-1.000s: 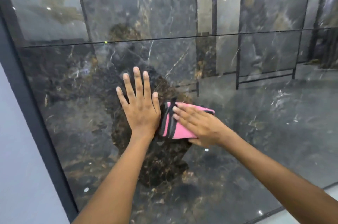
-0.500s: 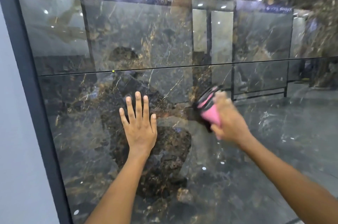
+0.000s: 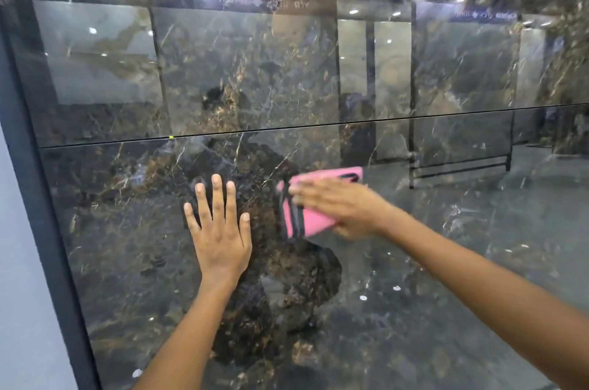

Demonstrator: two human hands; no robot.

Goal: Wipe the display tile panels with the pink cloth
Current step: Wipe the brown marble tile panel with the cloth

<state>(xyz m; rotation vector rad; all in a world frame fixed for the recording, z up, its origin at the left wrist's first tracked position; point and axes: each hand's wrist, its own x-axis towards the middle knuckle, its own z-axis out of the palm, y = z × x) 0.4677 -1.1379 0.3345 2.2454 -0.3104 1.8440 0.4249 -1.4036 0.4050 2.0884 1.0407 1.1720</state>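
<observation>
A glossy dark marble tile panel [image 3: 127, 230] with brown and gold veins fills the view, and a thin seam separates it from the upper tile panel [image 3: 242, 71]. My left hand [image 3: 220, 230] lies flat on the lower panel with fingers spread. Just to its right, my right hand [image 3: 344, 208] presses the folded pink cloth [image 3: 306, 217] with dark stripes against the same panel, fingers stretched out and blurred by motion.
A dark metal frame [image 3: 35, 198] borders the panels on the left, with a pale wall [image 3: 19, 294] beyond it. The polished surface reflects ceiling lights, other display racks and the showroom floor.
My right hand has swept the cloth back left and slightly down toward my left hand, flattening over it. The view has tilted up a little. My left hand stays planted.
</observation>
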